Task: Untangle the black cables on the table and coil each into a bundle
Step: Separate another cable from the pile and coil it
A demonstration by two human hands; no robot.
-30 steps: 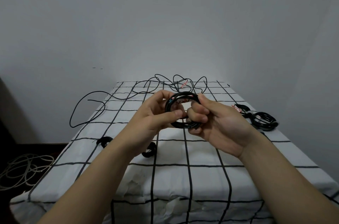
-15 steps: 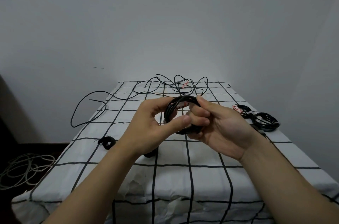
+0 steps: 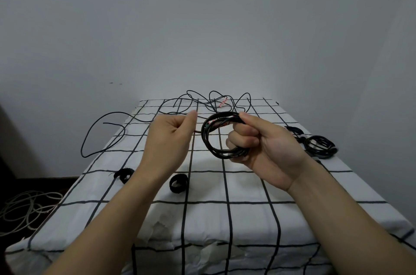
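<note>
The right hand [image 3: 267, 148] curls its grip through the coiled black cable [image 3: 204, 137], held above the counter [image 3: 247, 184]. The left hand [image 3: 172, 137] beside it is curled; whether its grip pinches the coil's tail is hidden. Loose cables [image 3: 215, 103] tangle beyond.

Loose cables [image 3: 212, 103] table [image 3: 247, 186] rear; coiled bundle [image 3: 322, 154] right edge; straps [image 3: 180, 189] front-left.

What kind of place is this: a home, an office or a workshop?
Probably a plain indoor room; I cannot tell a home from a workshop. A table under a white cloth with a black grid stands against a bare grey wall, and pale cables lie on the dark floor at left.
</note>
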